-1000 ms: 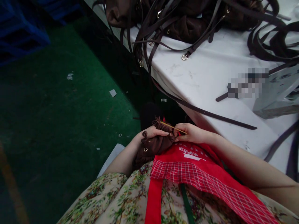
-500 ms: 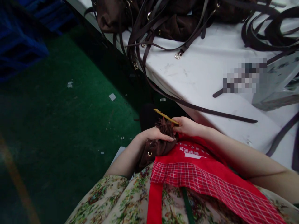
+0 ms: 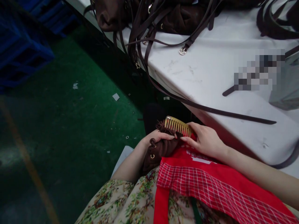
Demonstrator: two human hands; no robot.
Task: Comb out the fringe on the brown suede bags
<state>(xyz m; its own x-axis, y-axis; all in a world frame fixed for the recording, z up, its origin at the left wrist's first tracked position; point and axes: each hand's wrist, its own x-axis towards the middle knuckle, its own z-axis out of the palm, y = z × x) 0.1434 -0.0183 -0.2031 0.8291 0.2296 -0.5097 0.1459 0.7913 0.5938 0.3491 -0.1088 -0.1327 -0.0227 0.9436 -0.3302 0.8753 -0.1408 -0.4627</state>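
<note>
Turned over since half a second ago, the yellow comb (image 3: 177, 126) now shows its broad side, teeth pointing down. Held in the right hand (image 3: 205, 138), it is next to the brown fringe (image 3: 160, 125) of a dark brown bag (image 3: 161, 148), gripped by the left hand (image 3: 153, 137). The bag rests against a red apron (image 3: 182, 179), off the left edge of the white worktop (image 3: 205, 74).

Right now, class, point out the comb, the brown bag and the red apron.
Comb (image 3: 178, 122), head view: on its spine.
Brown bag (image 3: 163, 148), head view: on its cloth body.
Red apron (image 3: 198, 179), head view: on its checked band.
</note>
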